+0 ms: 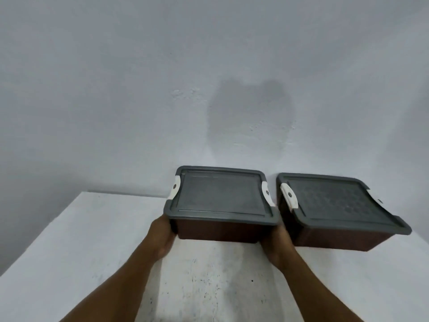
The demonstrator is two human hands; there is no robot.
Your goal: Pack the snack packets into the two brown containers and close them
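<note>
Both hands are on the held container: left hand on its left end wall, right hand on its right end wall, box squeezed btwn them. Fingers grasp it low, under the rim. The tips run out of sight behind the box, so how far they wrap I can't say. Can't tell if it's lifted or sitting on the tabletop.

Grey lid is on, just above my fingers. A white latch sits over the left fingers and another over the right; both look folded down. No snack packets visible; the lid hides the inside.

Second container stands just beyond my right fingers, near but apart, lid on too. Its far latch looks tipped outward, maybe not snapped.

Handling, my guess: stiff plastic shell, smooth and a bit slippery. It's prob. light, since packets weigh little. Best hold is the two end walls w/ the rim lip resting on top of the fingers. I'd keep off the latches, as pulling there could pop the lid.
</note>
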